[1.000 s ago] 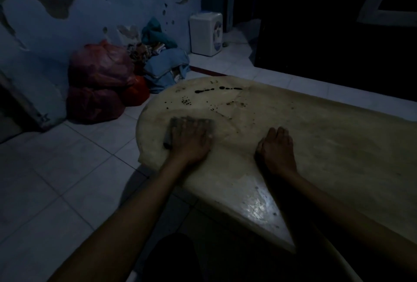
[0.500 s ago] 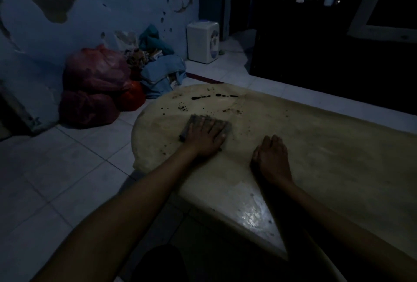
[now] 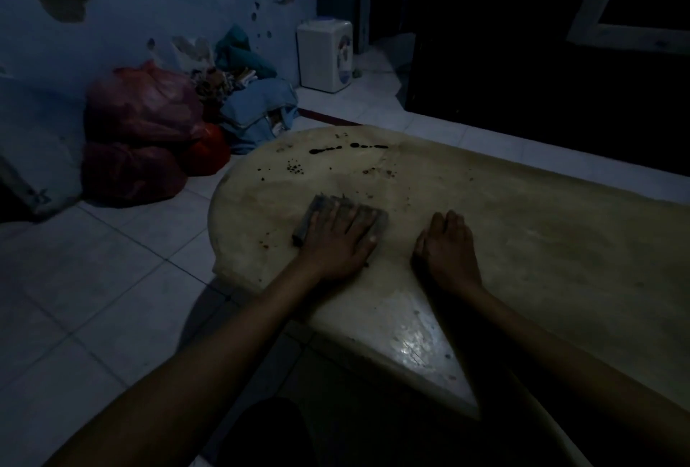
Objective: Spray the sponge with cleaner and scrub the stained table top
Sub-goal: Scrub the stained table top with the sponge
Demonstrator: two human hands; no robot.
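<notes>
The sponge (image 3: 317,212) lies on the table top (image 3: 541,242) near its rounded left end, pressed flat under the left hand (image 3: 341,238), whose fingers (image 3: 358,218) are spread apart across it. The right hand (image 3: 448,250) rests just right of it, fingers together, palm down on the bare surface. Dark stains (image 3: 347,148) dot the far edge. Beyond, on the tiled floor (image 3: 93,280), sit red bags (image 3: 138,130) and a white dispenser (image 3: 325,55).
</notes>
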